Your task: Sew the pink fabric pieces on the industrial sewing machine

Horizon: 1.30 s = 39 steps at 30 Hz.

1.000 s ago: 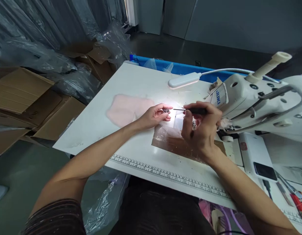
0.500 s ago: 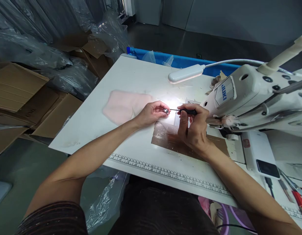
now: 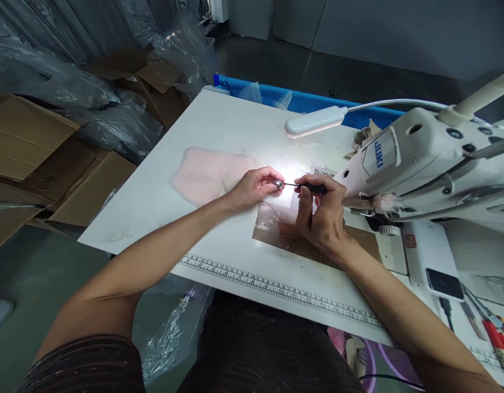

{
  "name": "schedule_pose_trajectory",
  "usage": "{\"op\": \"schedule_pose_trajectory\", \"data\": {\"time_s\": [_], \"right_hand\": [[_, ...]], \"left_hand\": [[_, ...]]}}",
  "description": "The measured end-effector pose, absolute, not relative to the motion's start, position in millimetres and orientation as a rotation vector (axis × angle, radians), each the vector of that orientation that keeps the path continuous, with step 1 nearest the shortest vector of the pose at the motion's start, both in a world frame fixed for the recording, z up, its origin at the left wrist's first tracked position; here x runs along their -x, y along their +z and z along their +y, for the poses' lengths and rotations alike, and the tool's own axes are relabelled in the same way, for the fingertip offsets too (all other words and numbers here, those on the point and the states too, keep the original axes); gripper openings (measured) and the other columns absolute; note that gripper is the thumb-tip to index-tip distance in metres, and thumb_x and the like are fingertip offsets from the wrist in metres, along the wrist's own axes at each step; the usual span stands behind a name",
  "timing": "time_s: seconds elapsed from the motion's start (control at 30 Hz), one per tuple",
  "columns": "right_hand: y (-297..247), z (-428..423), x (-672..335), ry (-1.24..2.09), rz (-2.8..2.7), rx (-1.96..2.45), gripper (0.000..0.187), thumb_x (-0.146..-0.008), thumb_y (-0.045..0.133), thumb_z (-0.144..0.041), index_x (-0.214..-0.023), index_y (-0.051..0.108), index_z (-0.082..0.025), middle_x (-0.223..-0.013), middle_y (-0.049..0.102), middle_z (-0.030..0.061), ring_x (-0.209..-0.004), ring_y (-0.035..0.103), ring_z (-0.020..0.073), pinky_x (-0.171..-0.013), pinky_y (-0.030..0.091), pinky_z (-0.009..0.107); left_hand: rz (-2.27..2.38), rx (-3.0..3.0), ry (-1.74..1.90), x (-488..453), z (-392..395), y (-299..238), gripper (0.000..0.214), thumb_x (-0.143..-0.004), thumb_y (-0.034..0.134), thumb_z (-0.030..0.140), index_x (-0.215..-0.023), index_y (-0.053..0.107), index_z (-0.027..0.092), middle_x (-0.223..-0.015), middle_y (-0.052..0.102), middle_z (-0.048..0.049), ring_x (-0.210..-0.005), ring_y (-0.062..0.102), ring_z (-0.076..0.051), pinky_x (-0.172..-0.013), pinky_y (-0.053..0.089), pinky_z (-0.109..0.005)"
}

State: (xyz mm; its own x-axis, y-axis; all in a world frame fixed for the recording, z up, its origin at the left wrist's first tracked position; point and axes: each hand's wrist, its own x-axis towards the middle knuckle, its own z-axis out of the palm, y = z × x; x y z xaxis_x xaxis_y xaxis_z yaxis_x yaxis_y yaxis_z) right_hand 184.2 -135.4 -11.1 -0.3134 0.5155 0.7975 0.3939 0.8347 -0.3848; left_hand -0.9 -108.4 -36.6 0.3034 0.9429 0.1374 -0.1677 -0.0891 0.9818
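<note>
Under the lamp's bright spot, my left hand [image 3: 256, 188] pinches a small shiny metal part [image 3: 279, 184] between thumb and fingertips. It looks like a sewing machine presser foot or bobbin case, too small to name for sure. My right hand [image 3: 323, 210] is closed round the black handle of a thin screwdriver [image 3: 315, 188]. The screwdriver's shaft points left, and its tip meets the metal part or lies right against it. Both hands are just above the white sewing table [image 3: 145, 218]. Beneath my right hand lies a shiny brown plate [image 3: 272, 232].
A white JUKI sewing machine [image 3: 403, 158] stands at the right, with a lamp [image 3: 315, 121] on a bendy arm. Pink translucent fabric shape [image 3: 207, 174] shows on the left tabletop. A printed ruler [image 3: 276, 286] runs along the front edge. Cardboard boxes [image 3: 84, 185] stand left. Tools [image 3: 495, 333] lie far right.
The view has shifted slightly. Both hands keep their grip on the metal part and the screwdriver, with the metal part turned slightly at most.
</note>
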Motion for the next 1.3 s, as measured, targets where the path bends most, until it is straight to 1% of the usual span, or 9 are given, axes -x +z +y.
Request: {"op": "schedule_pose_trajectory", "data": {"time_s": [0.23, 0.47, 0.63, 0.9, 1.1, 1.3], "right_hand": [[-10.5, -134.8, -183.9, 0.121, -1.951, 0.698, 0.028, -0.098, 0.047, -0.017, -0.125, 0.039, -0.023, -0.107, 0.057, 0.0068, -0.083, 0.065, 0.0140, -0.070, 0.059, 0.032], [-10.1, -134.0, -184.2, 0.085, -1.966, 0.708, 0.029, -0.098, 0.047, -0.015, -0.125, 0.039, -0.021, -0.105, 0.057, 0.0069, -0.079, 0.064, 0.0127, -0.066, 0.058, 0.029], [-11.6, -133.5, -184.2, 0.127, -1.952, 0.693, 0.028, -0.099, 0.046, -0.017, -0.125, 0.038, -0.023, -0.107, 0.058, 0.0064, -0.079, 0.064, 0.0127, -0.067, 0.058, 0.030], [-12.3, -135.2, -184.1, 0.133, -1.940, 0.742, 0.026, -0.099, 0.046, -0.020, -0.124, 0.039, -0.022, -0.108, 0.058, 0.0080, -0.081, 0.065, 0.0139, -0.069, 0.059, 0.033], [-10.7, -135.5, -184.0, 0.112, -1.937, 0.746, 0.025, -0.098, 0.047, -0.019, -0.122, 0.041, -0.021, -0.107, 0.058, 0.0078, -0.077, 0.065, 0.0135, -0.066, 0.059, 0.032], [-9.7, -136.1, -184.2, 0.103, -1.948, 0.735, 0.027, -0.098, 0.047, -0.018, -0.124, 0.040, -0.022, -0.108, 0.058, 0.0074, -0.078, 0.065, 0.0136, -0.067, 0.059, 0.031]], "left_hand": [[0.804, -1.318, 1.123, 0.6, -108.7, -38.3, 0.010, -0.085, 0.065, 0.008, -0.094, 0.067, 0.012, -0.094, 0.066, -0.0046, -0.091, 0.068, -0.013, -0.094, 0.058, -0.037], [0.812, -1.312, 1.127, 0.3, -109.6, -37.8, 0.009, -0.085, 0.065, 0.011, -0.094, 0.067, 0.013, -0.093, 0.067, -0.0045, -0.091, 0.067, -0.014, -0.095, 0.057, -0.038], [0.815, -1.310, 1.123, 0.3, -109.8, -38.3, 0.010, -0.084, 0.067, 0.013, -0.095, 0.067, 0.013, -0.094, 0.068, -0.0055, -0.092, 0.068, -0.015, -0.095, 0.057, -0.039], [0.827, -1.304, 1.108, 0.6, -109.9, -36.6, 0.011, -0.083, 0.068, 0.014, -0.094, 0.067, 0.013, -0.095, 0.067, -0.0055, -0.092, 0.068, -0.015, -0.097, 0.056, -0.039], [0.824, -1.301, 1.110, 0.6, -110.1, -37.3, 0.011, -0.083, 0.068, 0.013, -0.094, 0.067, 0.013, -0.095, 0.067, -0.0056, -0.092, 0.068, -0.015, -0.096, 0.055, -0.039], [0.827, -1.301, 1.107, 0.5, -109.4, -38.4, 0.012, -0.083, 0.069, 0.013, -0.094, 0.068, 0.013, -0.094, 0.068, -0.0054, -0.092, 0.068, -0.014, -0.096, 0.055, -0.037]]}}
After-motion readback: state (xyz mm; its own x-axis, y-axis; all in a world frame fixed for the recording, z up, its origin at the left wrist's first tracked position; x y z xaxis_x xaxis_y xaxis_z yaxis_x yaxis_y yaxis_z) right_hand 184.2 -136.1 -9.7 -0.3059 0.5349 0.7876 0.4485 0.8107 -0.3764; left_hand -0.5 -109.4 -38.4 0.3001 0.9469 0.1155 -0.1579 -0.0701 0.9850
